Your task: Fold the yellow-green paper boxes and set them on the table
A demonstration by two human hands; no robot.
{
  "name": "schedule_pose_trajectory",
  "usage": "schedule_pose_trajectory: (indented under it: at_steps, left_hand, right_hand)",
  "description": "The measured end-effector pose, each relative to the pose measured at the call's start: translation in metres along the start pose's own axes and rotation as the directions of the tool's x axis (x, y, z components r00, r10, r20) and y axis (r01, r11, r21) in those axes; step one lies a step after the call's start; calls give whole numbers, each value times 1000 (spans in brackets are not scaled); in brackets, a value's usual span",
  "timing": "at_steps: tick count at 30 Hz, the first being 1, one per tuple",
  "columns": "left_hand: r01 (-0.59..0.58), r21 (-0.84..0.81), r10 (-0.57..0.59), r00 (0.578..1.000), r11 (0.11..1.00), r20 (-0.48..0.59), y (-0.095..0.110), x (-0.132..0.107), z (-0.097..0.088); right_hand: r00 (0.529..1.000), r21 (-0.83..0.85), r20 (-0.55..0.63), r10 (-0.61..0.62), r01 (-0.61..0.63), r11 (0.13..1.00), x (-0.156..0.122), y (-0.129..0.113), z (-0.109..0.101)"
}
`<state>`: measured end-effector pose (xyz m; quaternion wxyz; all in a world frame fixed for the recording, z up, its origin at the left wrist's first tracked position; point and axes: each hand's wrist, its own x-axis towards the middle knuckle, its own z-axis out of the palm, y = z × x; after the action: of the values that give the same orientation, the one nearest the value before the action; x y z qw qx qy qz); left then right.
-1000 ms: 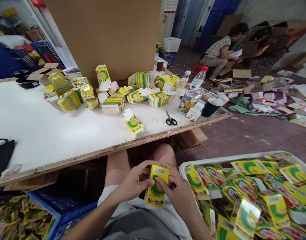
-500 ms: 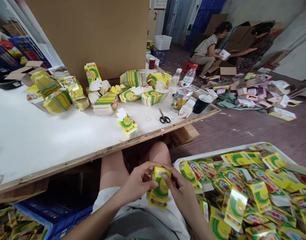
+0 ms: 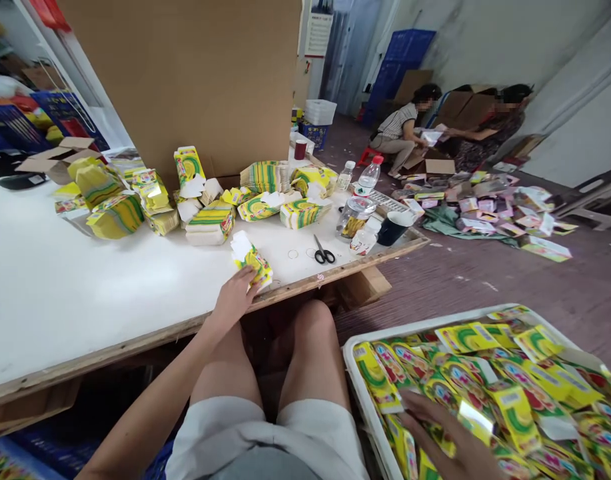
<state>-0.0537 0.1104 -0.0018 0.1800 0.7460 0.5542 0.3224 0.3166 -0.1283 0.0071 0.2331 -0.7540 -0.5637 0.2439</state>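
Observation:
My left hand (image 3: 236, 293) reaches to the front edge of the table, its fingers closed on a flattened yellow-and-green carton (image 3: 258, 261) with raised white flaps. My right hand (image 3: 448, 433) is over the white tub (image 3: 352, 360) at lower right, fingers apart, and I see nothing held in it. Yellow printed cartons (image 3: 518, 413) fill that tub, lying at all angles; some lie right beneath the hand.
Stacks of flat yellow cartons (image 3: 210, 223) line the back of the white table (image 3: 110, 287). Scissors (image 3: 324, 253), a jar (image 3: 355, 217), bottles and a dark cup (image 3: 392, 230) stand at its right end. Two people sit beyond, near a pile of boxes (image 3: 490, 203) on the floor.
The carton that both hands held over my lap has left them. My left hand has moved forward to the carton on the table, and my right hand has moved right over the tub.

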Motion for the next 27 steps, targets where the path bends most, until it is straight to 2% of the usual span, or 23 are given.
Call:
schedule_pose_trajectory:
  at_steps: [4,7,9,11,14,16,17,18,19,20,21,22,23,24,25,27]
  left_hand:
    - [-81,76,82,997,994,-13,-6,-19,7]
    - [-166,81,171,983,983,-63,-2,-33,6]
    - [-241,60,247,962,969,-118,7,-45,2]
    - [-355,25,354,922,935,-153,21,-64,-2]
    - [-573,-50,566,818,818,-107,47,-99,-3]
    - [-629,-147,625,777,763,-76,60,-118,2]
    - [-585,-253,581,808,770,-98,65,-125,5]
    - [-492,-381,481,867,782,-132,69,-129,8]
    - [-358,-543,332,931,760,-150,72,-131,11]
    - [-188,-716,159,981,672,-109,74,-131,13]
    - [-15,-849,18,1000,528,-7,76,-129,13]
    - [136,-922,-51,991,362,126,79,-126,12]
    - [252,-942,-54,968,220,246,81,-123,10]
    - [340,-932,-18,940,124,340,84,-119,7]
    - [403,-912,24,914,75,406,87,-117,3]
    - [456,-889,69,887,38,457,92,-114,-2]
  right_hand:
    - [987,220,120,-106,77,972,26,-86,45]
    - [981,390,134,-139,77,918,38,-124,68]
    - [985,535,126,-119,34,844,44,-137,80]
    - [992,676,109,-70,-22,737,48,-143,90]
    - [994,821,104,30,-102,561,53,-148,100]
    - [990,874,117,75,-138,465,54,-148,103]
    - [989,894,122,88,-148,422,53,-148,104]
    - [987,908,133,93,-159,387,51,-147,105]
    - [984,916,152,90,-174,362,49,-147,107]
    - [981,918,179,79,-196,346,46,-146,108]
    - [976,915,211,63,-219,339,42,-146,111]
    - [970,910,241,41,-240,338,38,-146,113]
    - [964,905,266,21,-257,339,35,-146,116]
    - [959,903,282,6,-268,337,32,-147,118]
    - [956,902,292,-4,-274,333,29,-148,119]
    - [959,902,285,-1,-268,338,26,-149,120]
